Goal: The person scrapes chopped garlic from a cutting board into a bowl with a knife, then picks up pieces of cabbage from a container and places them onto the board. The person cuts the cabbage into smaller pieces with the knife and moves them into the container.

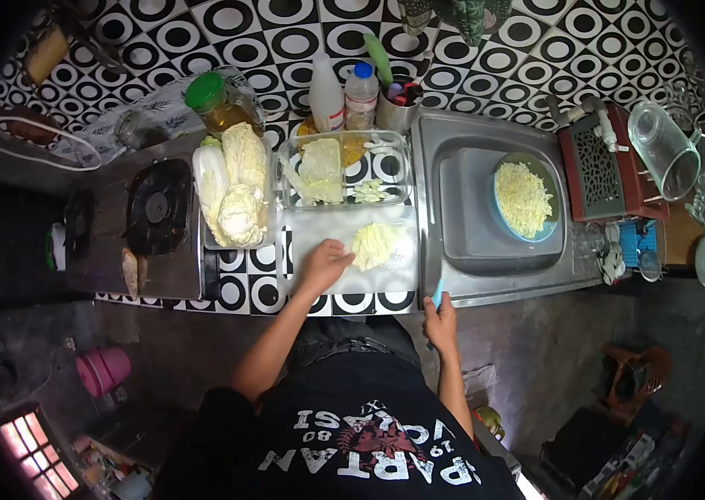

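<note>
A pale yellow-green cabbage leaf point(375, 246) lies on the translucent white cutting board point(311, 229) at the counter's front. My left hand point(326, 265) is over the board just left of the leaf, fingers loosely bent and apart, with nothing visible in them. By the sink's front left corner, my right hand point(442, 321) is closed round a knife with a light blue handle point(437, 295); its blade is hard to make out. Behind the board, a clear divided container point(409, 171) holds cabbage leaves and small cut pieces. Chopped cabbage point(523, 200) fills a bowl in the sink.
Whole napa cabbages point(240, 179) fill a container left of the board, beside the gas stove point(158, 208). Bottles point(326, 96) and a metal utensil cup point(398, 110) stand at the back. The steel sink point(432, 208) is on the right, with a glass pitcher point(661, 148) beyond.
</note>
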Available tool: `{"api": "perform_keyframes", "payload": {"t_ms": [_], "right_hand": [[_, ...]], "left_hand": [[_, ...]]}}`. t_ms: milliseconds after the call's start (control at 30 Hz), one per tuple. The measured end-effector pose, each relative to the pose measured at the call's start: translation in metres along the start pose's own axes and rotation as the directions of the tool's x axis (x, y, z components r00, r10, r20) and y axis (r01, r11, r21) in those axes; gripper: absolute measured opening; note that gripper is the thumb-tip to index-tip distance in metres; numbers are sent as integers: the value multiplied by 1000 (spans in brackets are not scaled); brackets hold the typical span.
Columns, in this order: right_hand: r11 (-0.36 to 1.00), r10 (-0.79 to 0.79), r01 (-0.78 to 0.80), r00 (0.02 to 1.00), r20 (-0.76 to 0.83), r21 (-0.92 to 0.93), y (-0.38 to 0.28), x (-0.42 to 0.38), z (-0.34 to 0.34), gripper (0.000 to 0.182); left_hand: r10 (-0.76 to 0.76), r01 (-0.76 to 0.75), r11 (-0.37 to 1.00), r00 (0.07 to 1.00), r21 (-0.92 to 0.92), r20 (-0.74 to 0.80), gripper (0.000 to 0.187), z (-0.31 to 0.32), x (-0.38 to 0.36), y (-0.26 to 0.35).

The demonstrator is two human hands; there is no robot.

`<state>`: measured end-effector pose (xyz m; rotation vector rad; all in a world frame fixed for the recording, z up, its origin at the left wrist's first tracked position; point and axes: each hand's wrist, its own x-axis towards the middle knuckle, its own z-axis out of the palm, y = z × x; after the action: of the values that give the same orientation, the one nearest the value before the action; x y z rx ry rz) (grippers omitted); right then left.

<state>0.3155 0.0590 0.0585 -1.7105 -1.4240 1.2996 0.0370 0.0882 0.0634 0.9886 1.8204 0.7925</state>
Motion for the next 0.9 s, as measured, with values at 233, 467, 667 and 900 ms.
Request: {"api": "perform_keyframes", "payload": {"t_ms": [233,467,667,900], "right_hand": [[965,18,-9,999,35,-262,-23,-19,30,30],[956,4,-6,1000,-6,-294,-43,-11,26,26],[934,70,-41,995,68,-356,-42,-19,32,29],[889,74,5,985,154,-457,-50,-18,55,26]], "left_hand": [[278,-267,940,960,210,-25,43,7,-20,8],[497,-515,755,853,406,157,37,30,-5,5],[408,-487,826,864,283,297,22,-8,-8,-2],[544,-585,657,805,475,238,25,-3,-23,9]]}}
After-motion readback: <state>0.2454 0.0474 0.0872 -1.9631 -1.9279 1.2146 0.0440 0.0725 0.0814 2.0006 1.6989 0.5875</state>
